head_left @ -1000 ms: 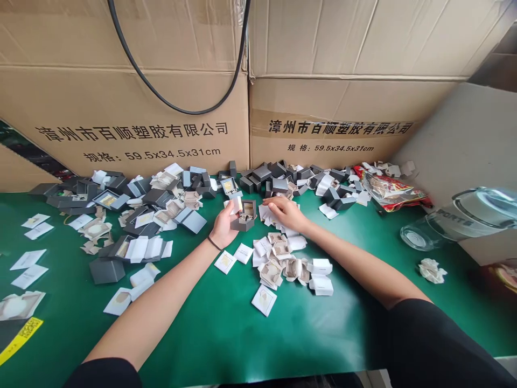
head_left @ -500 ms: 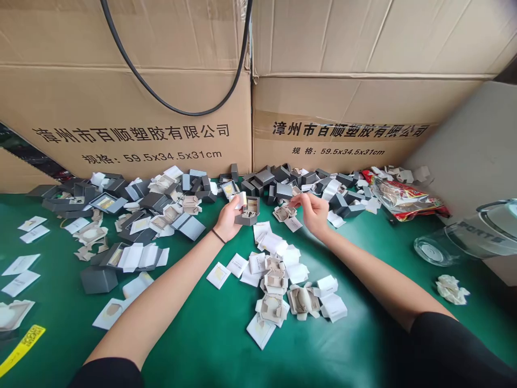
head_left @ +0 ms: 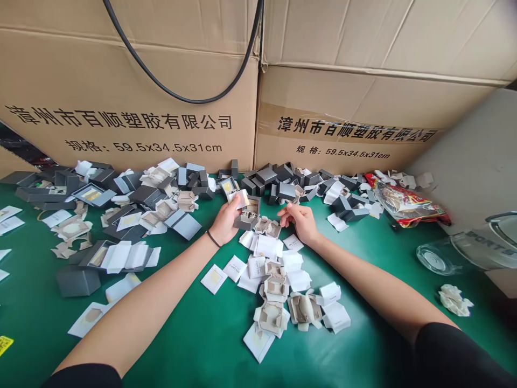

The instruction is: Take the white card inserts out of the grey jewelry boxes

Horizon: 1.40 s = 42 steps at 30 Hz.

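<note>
My left hand (head_left: 226,221) grips a small open grey box (head_left: 249,212) with a beige lining, held just above the green table (head_left: 194,334). My right hand (head_left: 299,220) hovers to the right of the box, fingers curled in a pinch; what they hold is too small to make out. Between my hands lies a beige cardboard insert (head_left: 267,226). Below them spreads a heap of white cards and beige inserts (head_left: 283,285).
Piles of grey boxes (head_left: 278,183) and lids (head_left: 133,205) line the back of the table against two large cardboard cartons (head_left: 133,91). A black cable (head_left: 177,94) hangs over the cartons. A red snack bag (head_left: 404,202), a clear jug (head_left: 468,248) and crumpled paper (head_left: 454,299) sit at right.
My right hand lifted from the card pile, rose pinching near the grey boxes, then came down a little toward the left. The left hand kept holding the open box.
</note>
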{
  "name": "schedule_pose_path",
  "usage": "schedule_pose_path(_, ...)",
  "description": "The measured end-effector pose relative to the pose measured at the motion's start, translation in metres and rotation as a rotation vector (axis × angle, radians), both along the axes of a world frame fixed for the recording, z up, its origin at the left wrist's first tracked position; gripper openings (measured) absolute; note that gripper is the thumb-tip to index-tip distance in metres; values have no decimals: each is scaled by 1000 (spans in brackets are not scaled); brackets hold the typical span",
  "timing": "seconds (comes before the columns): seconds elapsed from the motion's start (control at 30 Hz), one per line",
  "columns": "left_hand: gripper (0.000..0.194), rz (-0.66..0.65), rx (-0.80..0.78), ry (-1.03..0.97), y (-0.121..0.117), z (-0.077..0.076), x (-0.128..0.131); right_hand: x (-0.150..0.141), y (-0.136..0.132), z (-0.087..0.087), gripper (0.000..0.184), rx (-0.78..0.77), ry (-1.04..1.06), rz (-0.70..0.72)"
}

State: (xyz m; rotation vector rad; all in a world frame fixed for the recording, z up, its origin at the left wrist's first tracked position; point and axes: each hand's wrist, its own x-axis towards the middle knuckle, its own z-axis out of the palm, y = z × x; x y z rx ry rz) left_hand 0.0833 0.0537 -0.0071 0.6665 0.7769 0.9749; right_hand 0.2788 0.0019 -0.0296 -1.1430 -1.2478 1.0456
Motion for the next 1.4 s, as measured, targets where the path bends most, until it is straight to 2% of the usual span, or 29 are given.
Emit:
schedule_pose_path(0.1, 30, -23, -3, 27, 0, 1, 2, -7, 21, 0, 46, 80, -112, -129)
schedule_pose_path(0.17, 29, -45, 3, 41, -1, 2, 2, -13, 30, 0, 44, 102, -214, -126)
schedule_pose_path(0.3, 32, 16, 22, 30, -4, 4, 2, -25, 25, -2, 41, 28, -361, -1)
schedule_pose_path(0.37, 33, 68, 36, 30, -5, 4, 3, -27, 15, -3, 43, -18, -332, 53)
schedule_pose_path(0.47, 32, 85, 61, 47, -5, 1, 5, -28, 3, -2, 43, -47, -218, 208)
schedule_pose_path(0.5, 33, 80, 74, 56, -5, -1, 6, -28, 1, -1, 43, -26, -194, 204)
schedule_pose_path(0.57, 34, 57, 126, 90, -5, -6, 7, -25, 2, 2, 41, 94, -232, 45)
schedule_pose_path(0.63, 33, 11, 234, 177, -6, -10, 7, -22, 5, 6, 36, 275, -364, -178)
schedule_pose_path(0.67, 32, -16, 305, 238, -7, -11, 8, -21, 6, 7, 31, 354, -443, -235)
schedule_pose_path(0.7, 30, -39, 384, 302, -7, -12, 8, -20, 7, 8, 27, 415, -514, -249)
schedule_pose_path(0.8, 23, -85, 570, 440, -9, -12, 8, -22, 8, 9, 20, 510, -618, -167)
schedule_pose_path(0.93, 21, -92, 615, 484, -10, -10, 8, -28, 5, 9, 14, 545, -586, -162)
schedule_pose_path(1.07, 16, -159, 645, 407, -11, -8, 7, -27, 2, 10, 16, 558, -538, -254)
schedule_pose_path(1.2, 38, -175, 597, 301, -10, -5, 5, -14, 7, 8, 16, 670, -625, -317)
schedule_pose_path(1.3, 48, -171, 598, 330, -8, -6, 4, -5, 14, 6, 16, 806, -775, -331)
schedule_pose_path(1.4, 60, -227, 645, 374, -8, -9, 4, -4, 18, 4, 17, 882, -969, -266)
